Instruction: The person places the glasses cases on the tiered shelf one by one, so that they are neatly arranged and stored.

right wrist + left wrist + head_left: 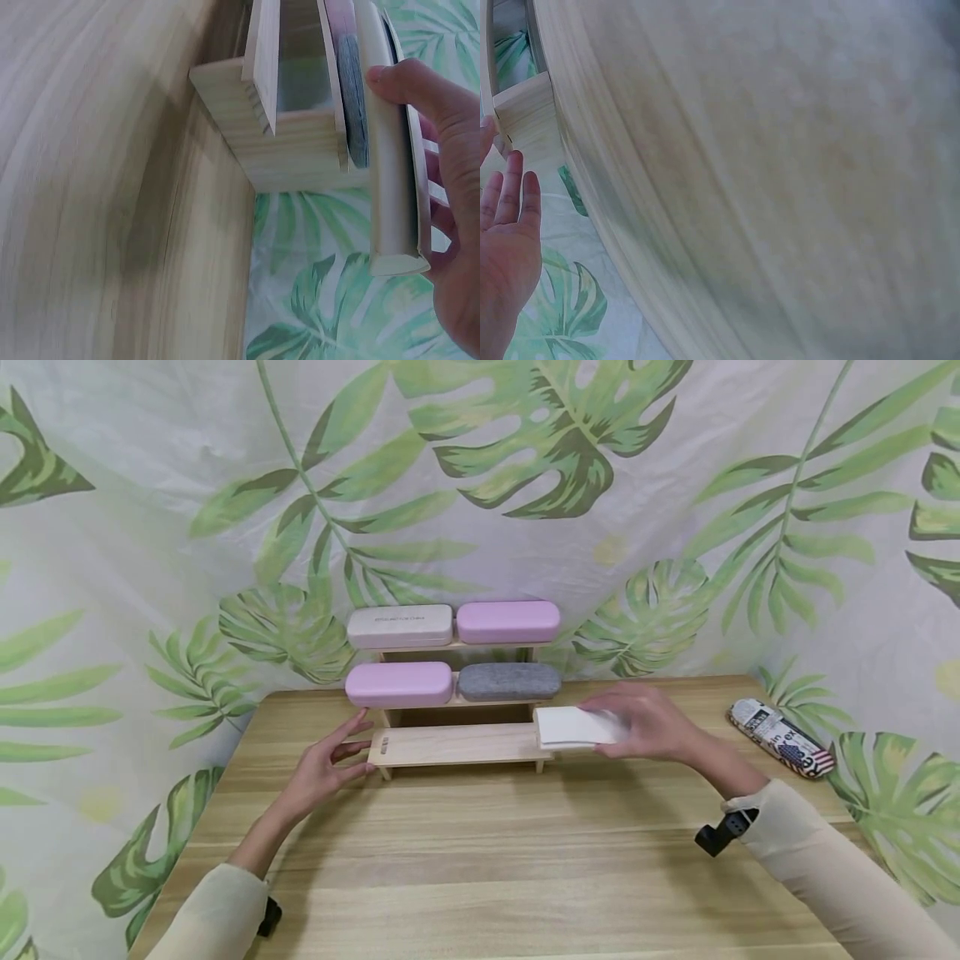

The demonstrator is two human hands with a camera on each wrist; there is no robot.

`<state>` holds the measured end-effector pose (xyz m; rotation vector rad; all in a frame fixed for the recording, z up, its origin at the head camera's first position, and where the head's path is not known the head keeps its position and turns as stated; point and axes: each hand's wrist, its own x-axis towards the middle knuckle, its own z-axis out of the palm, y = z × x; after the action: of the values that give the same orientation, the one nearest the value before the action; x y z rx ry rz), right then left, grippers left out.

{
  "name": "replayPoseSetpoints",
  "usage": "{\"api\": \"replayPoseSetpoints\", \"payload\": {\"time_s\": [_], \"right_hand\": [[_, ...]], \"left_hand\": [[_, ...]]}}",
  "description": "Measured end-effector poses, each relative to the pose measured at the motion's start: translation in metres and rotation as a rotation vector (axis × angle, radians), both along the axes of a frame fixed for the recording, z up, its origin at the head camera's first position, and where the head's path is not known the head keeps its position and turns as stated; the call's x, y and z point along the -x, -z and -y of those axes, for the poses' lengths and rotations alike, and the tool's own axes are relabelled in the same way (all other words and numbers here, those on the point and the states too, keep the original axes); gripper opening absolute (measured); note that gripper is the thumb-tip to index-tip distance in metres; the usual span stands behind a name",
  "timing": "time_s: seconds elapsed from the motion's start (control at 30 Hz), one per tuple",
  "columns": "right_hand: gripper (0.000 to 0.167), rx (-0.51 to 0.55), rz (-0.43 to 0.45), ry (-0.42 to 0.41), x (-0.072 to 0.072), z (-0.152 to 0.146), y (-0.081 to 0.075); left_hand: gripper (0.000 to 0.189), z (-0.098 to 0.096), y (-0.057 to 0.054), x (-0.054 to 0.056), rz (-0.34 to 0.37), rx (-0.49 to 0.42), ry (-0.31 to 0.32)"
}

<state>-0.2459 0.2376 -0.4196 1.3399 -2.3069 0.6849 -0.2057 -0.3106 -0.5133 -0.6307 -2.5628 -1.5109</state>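
Observation:
My right hand [648, 722] grips a white glasses case [576, 727] between thumb and fingers, at the right end of the lowest step of a wooden tiered stand [457, 745]. In the right wrist view the thumb lies along the near side of the case [388, 172], which stands out beyond the step's end. At the stand's left end, my left hand [327, 772] has its fingers extended, fingertips right at the step's edge. On the middle step sit a pink glasses case [399, 684] and a grey fabric one [510, 682].
The top step bears a light grey case [401, 627] and another pink case [508, 622]. A patterned glasses case [781, 737] with letters and stripes lies at the right of the wooden table [480, 860]. Behind hangs a leaf-print cloth [637, 527].

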Motion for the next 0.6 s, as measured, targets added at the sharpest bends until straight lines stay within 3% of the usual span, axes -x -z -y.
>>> {"api": "replayPoseSetpoints", "payload": {"time_s": [0.6], "right_hand": [[0.06,0.004,0.027,0.011,-0.008,0.042,0.01]], "left_hand": [[0.098,0.0,-0.002,-0.001,-0.01,0.015,0.009]]}}
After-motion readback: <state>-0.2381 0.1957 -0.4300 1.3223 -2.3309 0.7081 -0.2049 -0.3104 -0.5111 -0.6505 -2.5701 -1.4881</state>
